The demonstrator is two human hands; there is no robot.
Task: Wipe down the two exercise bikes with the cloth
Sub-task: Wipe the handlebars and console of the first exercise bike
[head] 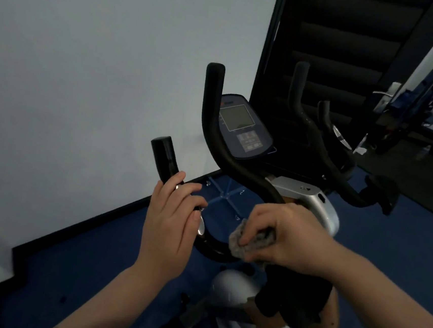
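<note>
At lower centre, the right hand (280, 236) pinches a nubby grey cloth (249, 242) against the bike's curved, matte black handlebar (211, 250). The left hand (170, 217) grips its glossy left end. The console (245, 128) writing is unreadable.

Console (245, 129) screen and keypad too blurred to read — red logo at its top left illegible. Grey cloth (251, 244) mostly hidden under the right hand (282, 236), only a crumpled edge shows. Handlebar (215, 248) section under the cloth and behind the left hand (171, 212) is covered. Both forearms cut off by bottom edge. Bike body (237, 292) cropped at bottom — seat and pedals indistinct. Items in the mirror (428, 91) at far right are too small and smeared to identify.
</note>
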